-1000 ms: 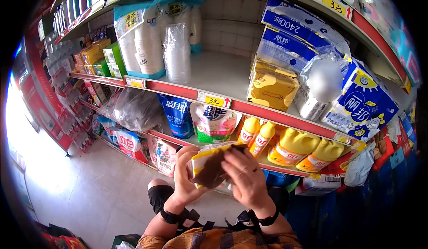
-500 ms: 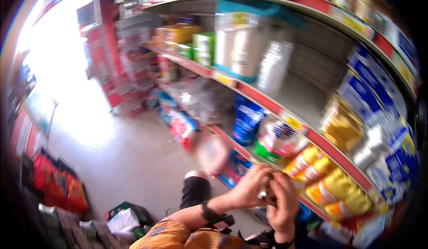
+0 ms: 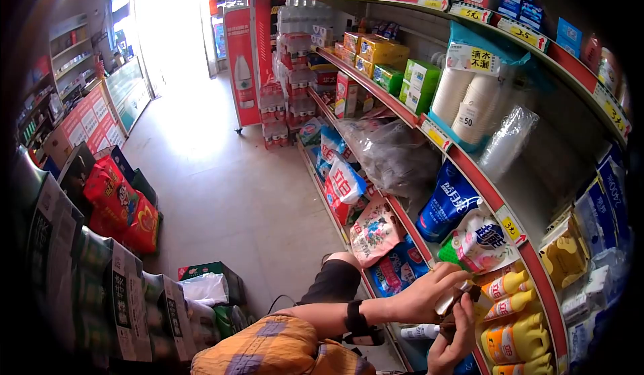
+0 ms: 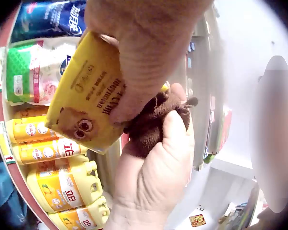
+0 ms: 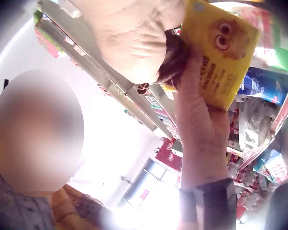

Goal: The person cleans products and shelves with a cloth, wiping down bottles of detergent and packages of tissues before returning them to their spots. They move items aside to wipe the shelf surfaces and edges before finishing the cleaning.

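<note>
My left hand (image 3: 424,296) grips a yellow packet with a round-eyed cartoon face, and the packet (image 4: 86,96) shows its printed side in the left wrist view. A dark brown cloth (image 4: 151,124) is bunched against the packet's edge. My right hand (image 3: 456,348) pinches this cloth between thumb and fingers. Seen from the right wrist, the left thumb lies along the face of the packet (image 5: 221,52), and the right hand (image 5: 134,38) is curled at the cloth (image 5: 173,60). Both hands are close together, in front of the lower shelf.
Shelves with a red-edged rail (image 3: 469,167) curve along the right, holding yellow bottles (image 3: 513,338), a blue pouch (image 3: 446,204) and stacked paper cups (image 3: 473,110). Red bags (image 3: 121,204) and stacked cartons line the left. Between them runs a pale floor (image 3: 221,187) towards a bright doorway.
The head view has swung left, bringing the aisle and doorway in. Both hands now appear lower right, still at the packet and cloth; the cloth was spread over the packet and is now bunched beside it.
</note>
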### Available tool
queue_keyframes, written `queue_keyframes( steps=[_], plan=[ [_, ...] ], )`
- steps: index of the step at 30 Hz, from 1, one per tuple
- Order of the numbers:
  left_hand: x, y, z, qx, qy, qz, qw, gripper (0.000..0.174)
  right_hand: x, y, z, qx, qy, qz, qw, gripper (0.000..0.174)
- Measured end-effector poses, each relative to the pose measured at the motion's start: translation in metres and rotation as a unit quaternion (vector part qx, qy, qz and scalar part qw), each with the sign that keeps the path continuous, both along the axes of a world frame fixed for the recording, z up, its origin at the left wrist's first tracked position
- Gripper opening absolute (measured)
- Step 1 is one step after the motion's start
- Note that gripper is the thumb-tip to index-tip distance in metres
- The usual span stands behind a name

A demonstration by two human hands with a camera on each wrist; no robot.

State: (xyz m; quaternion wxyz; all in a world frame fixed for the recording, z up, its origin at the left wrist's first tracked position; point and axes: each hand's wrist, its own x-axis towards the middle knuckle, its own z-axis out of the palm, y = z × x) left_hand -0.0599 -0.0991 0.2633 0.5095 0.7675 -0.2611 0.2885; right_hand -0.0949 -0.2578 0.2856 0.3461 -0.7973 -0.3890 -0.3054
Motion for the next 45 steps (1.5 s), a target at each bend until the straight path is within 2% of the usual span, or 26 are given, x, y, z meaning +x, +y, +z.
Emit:
queue_keyframes(
  steps=[2,7,10,11,12,15,17,22,24,28,30,34,36,38,43,45],
  plan=[
    [-0.003,-0.001,0.004,0.019,0.013,-0.047,0.999,0.079,0.000,0.001,0.010,0.007,0.033,-0.026,0.999,0.035],
    [-0.006,-0.003,0.003,0.032,0.028,-0.044,0.998,0.078,0.009,-0.001,0.011,0.033,0.057,-0.018,0.998,0.037],
    [0.001,-0.001,0.004,0.004,0.000,-0.016,1.000,0.074,0.002,-0.003,0.007,-0.020,0.020,-0.021,0.999,0.037],
    [0.000,0.000,0.006,-0.034,0.063,-0.022,0.997,0.071,-0.001,-0.005,0.004,-0.037,0.015,-0.007,0.999,0.037],
    [0.001,0.003,0.006,-0.036,0.062,-0.020,0.997,0.074,-0.003,-0.004,0.003,-0.054,0.009,0.007,0.998,0.038],
    [0.004,0.003,0.005,-0.007,0.035,-0.012,0.999,0.077,-0.004,0.000,0.000,-0.025,0.029,-0.012,0.999,0.036],
    [0.002,0.000,0.005,0.005,0.042,-0.043,0.998,0.078,-0.003,0.000,0.002,0.000,0.041,-0.033,0.999,0.034],
    [-0.005,-0.006,0.001,0.027,0.022,-0.084,0.996,0.085,0.010,-0.011,0.010,0.025,0.068,-0.053,0.996,0.047],
    [-0.007,-0.004,0.004,0.020,0.028,-0.075,0.997,0.079,0.011,-0.013,0.011,0.014,0.090,-0.047,0.995,0.041],
    [0.000,0.001,0.003,-0.020,0.030,-0.023,0.999,0.060,0.004,-0.009,0.005,-0.014,0.031,-0.023,0.999,0.036],
    [0.002,0.005,0.003,-0.056,0.057,-0.026,0.996,0.061,0.000,-0.007,-0.002,-0.033,0.017,-0.048,0.998,0.034],
    [0.002,0.006,0.005,-0.016,0.031,-0.051,0.998,0.066,0.002,-0.011,-0.004,-0.018,0.017,-0.063,0.998,0.041],
    [0.001,0.002,0.005,0.006,0.014,-0.069,0.997,0.082,0.009,-0.017,0.002,-0.015,-0.003,-0.090,0.996,0.033],
    [-0.005,-0.001,0.003,0.018,0.018,-0.093,0.995,0.084,0.013,-0.021,0.008,0.015,0.029,-0.106,0.994,0.039],
    [-0.007,0.000,0.008,-0.016,0.041,-0.071,0.996,0.085,0.012,-0.025,0.005,-0.016,0.016,-0.104,0.994,0.035],
    [-0.003,0.002,0.006,-0.040,0.032,-0.030,0.998,0.083,0.007,-0.024,0.007,-0.040,-0.014,-0.084,0.996,0.033]
  ],
)
